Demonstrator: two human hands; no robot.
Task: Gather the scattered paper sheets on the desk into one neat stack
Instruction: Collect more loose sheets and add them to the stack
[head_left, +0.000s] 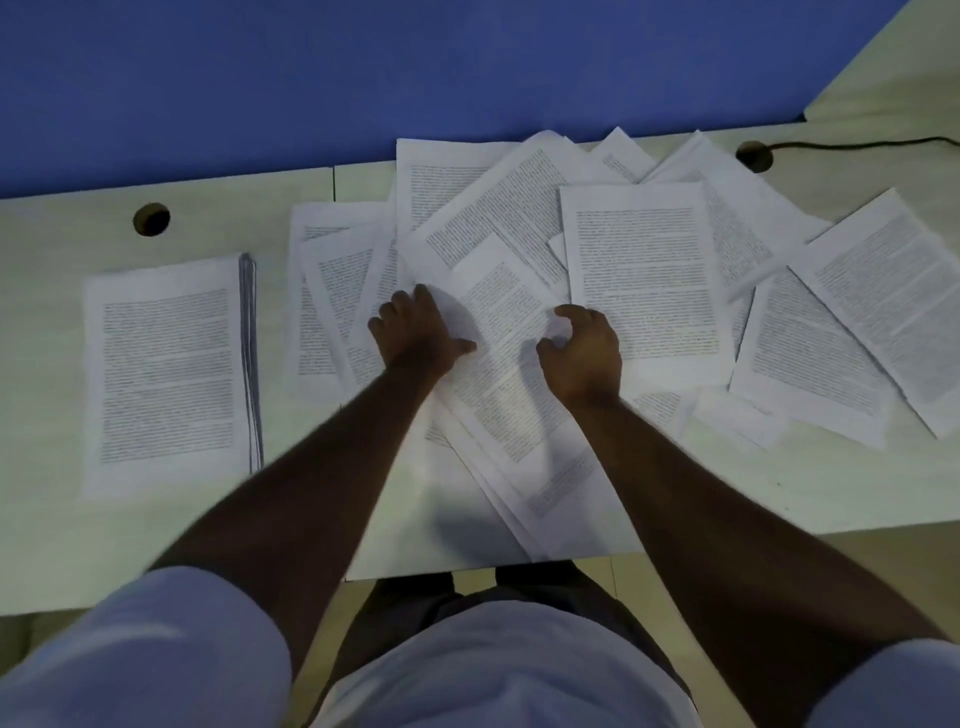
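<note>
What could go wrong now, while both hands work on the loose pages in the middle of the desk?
1. The tilted sheets under the hands reach the desk's near edge; a pull toward the body may slide them off.
2. The right hand curls on a page; it may crease.
3. The left hand lies flat on overlapping pages, so it may drag several out of order, away from the neat stack.

left grip (415, 332) flat, right grip (582, 348) curled
</note>
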